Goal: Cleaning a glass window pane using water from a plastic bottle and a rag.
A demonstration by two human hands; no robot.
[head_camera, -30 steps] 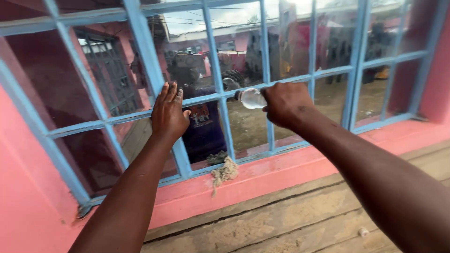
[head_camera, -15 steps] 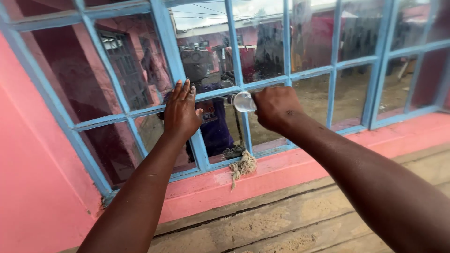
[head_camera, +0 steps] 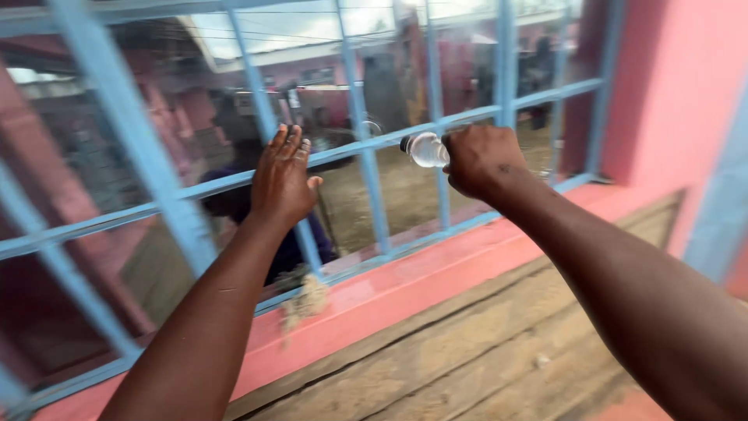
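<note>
My left hand [head_camera: 280, 179] rests flat with fingers up against a blue window bar [head_camera: 257, 93] and the glass. My right hand [head_camera: 483, 160] is closed around a small clear plastic bottle [head_camera: 425, 148], held sideways with its cap end pointing left, close to the pane. The window [head_camera: 374, 187] has a light blue metal grid over reflective glass. A frayed beige rag [head_camera: 304, 300] lies on the pink sill [head_camera: 405, 288] below my left hand.
A pink wall [head_camera: 670, 93] borders the window on the right. Below the sill runs a rough, sandy concrete ledge [head_camera: 467, 351]. The glass reflects a figure in dark clothes and buildings behind. The view is motion-blurred.
The view has swung left, so the window's right edge and the pink wall now show. Both hands stay at the glass; the bottle stays in my right hand.
</note>
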